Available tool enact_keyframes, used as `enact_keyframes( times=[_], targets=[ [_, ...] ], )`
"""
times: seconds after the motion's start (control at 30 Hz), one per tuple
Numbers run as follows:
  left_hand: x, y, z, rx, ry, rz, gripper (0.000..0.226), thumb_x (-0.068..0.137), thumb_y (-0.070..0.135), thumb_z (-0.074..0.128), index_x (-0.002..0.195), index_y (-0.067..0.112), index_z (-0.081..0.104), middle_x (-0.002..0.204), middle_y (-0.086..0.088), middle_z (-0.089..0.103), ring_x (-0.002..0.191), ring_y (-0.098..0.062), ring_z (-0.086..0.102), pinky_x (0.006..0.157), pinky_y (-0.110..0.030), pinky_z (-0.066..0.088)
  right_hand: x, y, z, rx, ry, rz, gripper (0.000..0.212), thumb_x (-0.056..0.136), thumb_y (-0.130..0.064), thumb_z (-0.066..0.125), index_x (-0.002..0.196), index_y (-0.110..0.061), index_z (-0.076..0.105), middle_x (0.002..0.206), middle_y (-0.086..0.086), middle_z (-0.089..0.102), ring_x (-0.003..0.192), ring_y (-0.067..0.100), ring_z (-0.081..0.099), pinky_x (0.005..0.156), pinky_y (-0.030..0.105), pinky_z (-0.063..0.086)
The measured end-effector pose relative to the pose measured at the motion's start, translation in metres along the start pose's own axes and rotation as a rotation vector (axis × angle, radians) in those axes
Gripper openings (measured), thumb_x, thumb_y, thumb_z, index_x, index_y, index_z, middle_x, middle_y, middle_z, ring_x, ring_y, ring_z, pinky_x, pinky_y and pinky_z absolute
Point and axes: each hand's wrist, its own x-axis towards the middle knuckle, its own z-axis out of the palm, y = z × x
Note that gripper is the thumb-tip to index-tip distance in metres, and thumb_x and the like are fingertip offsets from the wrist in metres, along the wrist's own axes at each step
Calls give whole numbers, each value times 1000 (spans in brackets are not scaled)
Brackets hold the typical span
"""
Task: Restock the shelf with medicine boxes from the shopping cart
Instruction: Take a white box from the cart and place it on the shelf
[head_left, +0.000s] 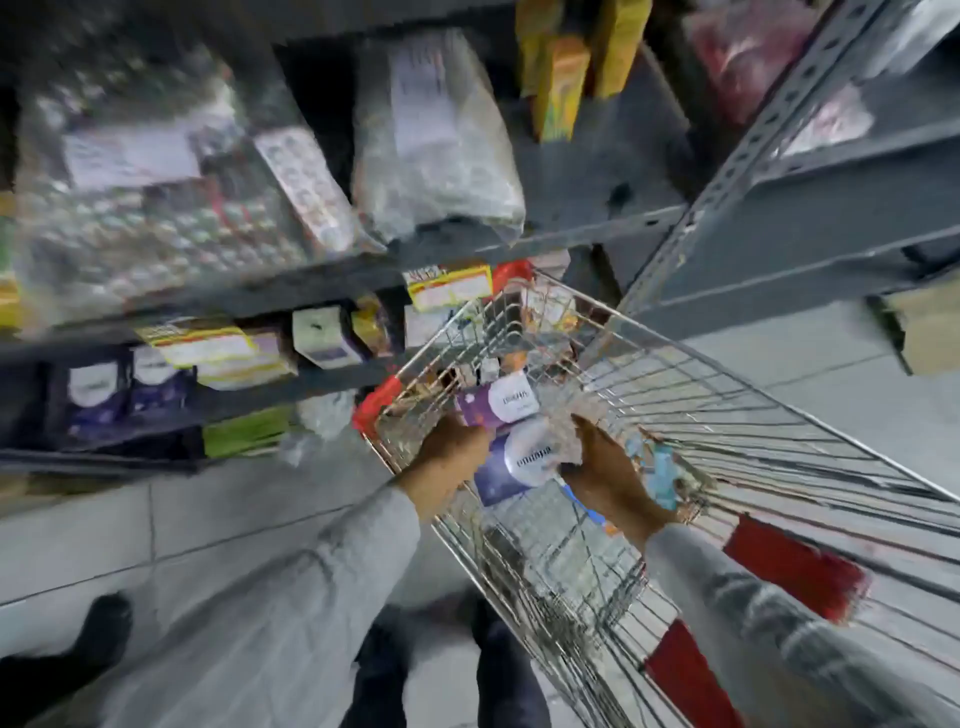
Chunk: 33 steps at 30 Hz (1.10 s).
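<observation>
Both my hands reach into a wire shopping cart (701, 395) with red corner guards. My left hand (449, 457) grips the left end of a purple-and-white medicine box (498, 402). A second purple-and-white box (517, 465) lies just below it, between my hands, and my right hand (605, 470) closes on its right side. More small boxes lie deeper in the cart, blurred. The grey metal shelf (311, 291) stands to the left of the cart, with similar purple boxes (130, 389) on a lower level.
Plastic-wrapped packs of blister strips (156, 208) fill the upper shelf, yellow boxes (561, 78) stand at the back. A second grey rack (779, 208) rises on the right. My legs and dark shoes are on the tiled floor (130, 530) below.
</observation>
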Motion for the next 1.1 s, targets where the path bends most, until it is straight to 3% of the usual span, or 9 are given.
enact_keyframes(
  times=[0.13,0.27,0.37,0.47,0.57,0.7,0.8,1.03,1.1],
  targets=[
    [20,-7,30,278,-89,-147,11,87,22,64,86,20,53,75,0,55,64,-10,53,47,-23,37,18,31,22,75,-108,213,93,83,-10,66,161,-20,17,153,14,51,118,37,65,91,47,59],
    [32,-21,38,325,-217,-289,19,95,-1,53,77,4,55,71,-4,45,69,-21,50,47,-22,39,28,51,46,193,-208,177,84,80,1,71,154,-23,39,145,11,59,106,28,68,63,25,58],
    [33,-25,42,321,-236,-305,22,90,-11,48,103,-5,65,81,-15,45,75,-27,43,64,-31,39,30,54,56,233,-152,117,64,79,-2,73,138,-19,58,131,8,68,117,27,64,84,32,58],
    [21,-24,41,285,-174,-301,14,86,-11,45,80,-1,53,82,-15,47,65,-23,39,63,-28,34,24,49,53,257,-38,81,53,78,-5,77,129,-17,65,120,5,74,111,24,67,90,34,56],
    [1,-20,32,176,-53,-167,12,90,1,48,94,6,59,77,-8,57,64,-21,51,57,-25,38,11,36,36,335,47,-21,45,78,-7,80,121,-17,69,111,1,75,105,21,70,85,29,59],
    [-44,-8,-1,83,-4,115,30,92,33,51,120,36,40,111,4,64,98,-21,67,75,-31,53,-21,-5,-11,535,154,-115,43,75,-19,81,117,-15,70,107,-2,77,99,15,73,77,21,58],
    [-84,14,-39,-12,-14,315,44,74,23,54,100,56,40,98,25,64,86,5,63,66,-21,50,-54,-54,-50,694,257,-162,31,72,-21,80,100,-20,70,95,-7,79,85,6,72,72,24,56],
    [-188,62,-146,-205,-10,754,52,80,15,54,120,46,48,122,6,71,110,-15,68,87,-34,54,-143,-209,-137,670,515,-422,18,81,-31,82,95,-27,71,97,-13,74,86,2,72,74,20,55],
    [-222,73,-185,-265,-25,876,62,83,7,54,131,46,49,128,9,70,120,-12,65,91,-24,53,-168,-253,-151,691,535,-479,21,84,-32,80,101,-27,71,100,-10,78,88,6,75,70,25,59]
  ],
)
